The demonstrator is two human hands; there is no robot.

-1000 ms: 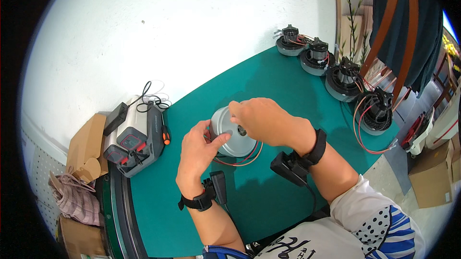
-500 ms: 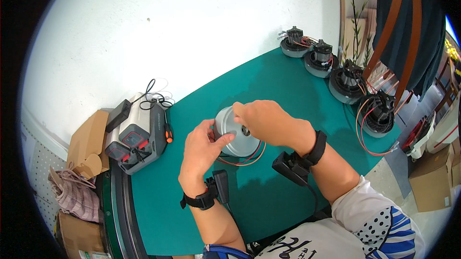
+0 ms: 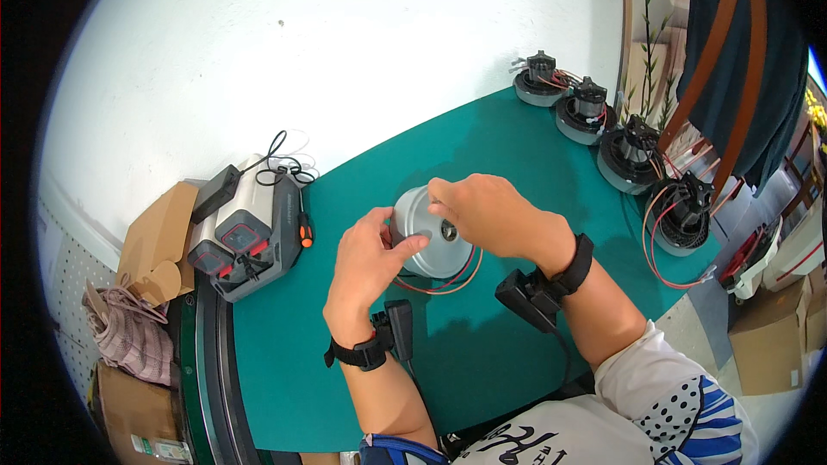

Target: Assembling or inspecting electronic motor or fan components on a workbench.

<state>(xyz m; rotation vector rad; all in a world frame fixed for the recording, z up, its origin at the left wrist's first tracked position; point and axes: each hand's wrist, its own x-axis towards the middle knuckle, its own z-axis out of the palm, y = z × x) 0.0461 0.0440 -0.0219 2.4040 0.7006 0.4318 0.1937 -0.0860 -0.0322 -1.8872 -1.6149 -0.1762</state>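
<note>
In the middle of the green table lies a motor (image 3: 422,249) with its round, silver-grey metal side up and a dark hole near the centre. Red and copper-coloured wires (image 3: 444,292) curve out around its near edge. My left hand (image 3: 369,260) holds it from the left, thumb on the metal face and fingers round the rim. Above the far right part of the face, my right hand (image 3: 491,215) is closed with its fingers curled in. What those fingers hold, if anything, is hidden by the hand.
Several black motors (image 3: 633,155) with wires stand in a row along the table's right side. At left are a grey-and-white device (image 3: 250,228), an orange-tipped screwdriver (image 3: 306,230) and an open cardboard box (image 3: 158,241). A white wall (image 3: 327,51) borders the far edge.
The whole view has shifted slightly. My right hand has moved a little on the motor's face, showing more of the central hole. My left hand keeps its hold.
</note>
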